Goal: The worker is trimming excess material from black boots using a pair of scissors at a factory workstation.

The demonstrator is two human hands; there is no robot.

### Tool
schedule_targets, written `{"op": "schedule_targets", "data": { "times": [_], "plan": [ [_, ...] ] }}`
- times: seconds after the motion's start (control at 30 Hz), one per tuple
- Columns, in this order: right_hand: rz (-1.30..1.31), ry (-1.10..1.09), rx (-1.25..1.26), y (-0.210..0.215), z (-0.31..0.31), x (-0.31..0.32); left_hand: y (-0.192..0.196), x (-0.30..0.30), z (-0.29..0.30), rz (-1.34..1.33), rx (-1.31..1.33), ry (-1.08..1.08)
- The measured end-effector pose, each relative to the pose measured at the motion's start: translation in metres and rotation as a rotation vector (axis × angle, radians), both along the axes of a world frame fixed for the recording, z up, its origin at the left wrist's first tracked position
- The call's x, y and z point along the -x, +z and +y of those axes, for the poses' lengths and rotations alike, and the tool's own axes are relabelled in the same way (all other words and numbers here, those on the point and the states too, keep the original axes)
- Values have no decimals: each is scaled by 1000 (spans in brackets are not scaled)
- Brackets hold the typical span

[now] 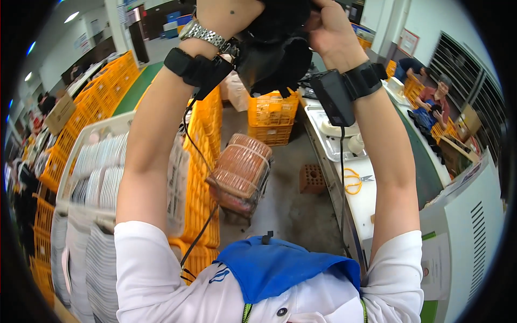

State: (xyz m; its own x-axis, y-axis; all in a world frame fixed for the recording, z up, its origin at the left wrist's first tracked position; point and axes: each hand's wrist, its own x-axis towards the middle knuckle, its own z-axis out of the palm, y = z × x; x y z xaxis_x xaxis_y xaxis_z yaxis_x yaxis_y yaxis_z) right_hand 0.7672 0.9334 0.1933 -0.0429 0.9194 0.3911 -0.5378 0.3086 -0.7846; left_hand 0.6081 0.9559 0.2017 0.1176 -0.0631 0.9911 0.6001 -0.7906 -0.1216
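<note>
Both my arms are raised toward the top of the head view. A dark, glossy black object (274, 62) hangs between my hands, very close to the camera; its kind cannot be made out. My left hand (229, 13) reaches against its left side, with the fingers hidden behind it and past the frame edge. At its right side, my right hand (331, 32) curls partly visible fingers around the edge. A metal watch (202, 33) circles my left wrist. Black strapped devices with cables sit on both forearms, the right one (333, 97) being boxy.
A stool with a brown woven seat (245, 164) and a perforated brick (312, 178) stand on the floor. Orange crates (272, 110) and stacked white pieces (102, 161) line the left and far side. Orange-handled scissors (355, 180) lie on the right bench; a person (436, 99) sits beyond.
</note>
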Motion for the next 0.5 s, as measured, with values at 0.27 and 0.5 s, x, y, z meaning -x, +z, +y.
{"op": "schedule_targets", "data": {
  "times": [0.27,0.5],
  "plan": [
    [20,-122,20,-8,164,-53,-13,-60,174,-26,60,-65],
    [-37,-107,16,-44,316,-111,-54,-113,312,-72,128,16]
  ]
}}
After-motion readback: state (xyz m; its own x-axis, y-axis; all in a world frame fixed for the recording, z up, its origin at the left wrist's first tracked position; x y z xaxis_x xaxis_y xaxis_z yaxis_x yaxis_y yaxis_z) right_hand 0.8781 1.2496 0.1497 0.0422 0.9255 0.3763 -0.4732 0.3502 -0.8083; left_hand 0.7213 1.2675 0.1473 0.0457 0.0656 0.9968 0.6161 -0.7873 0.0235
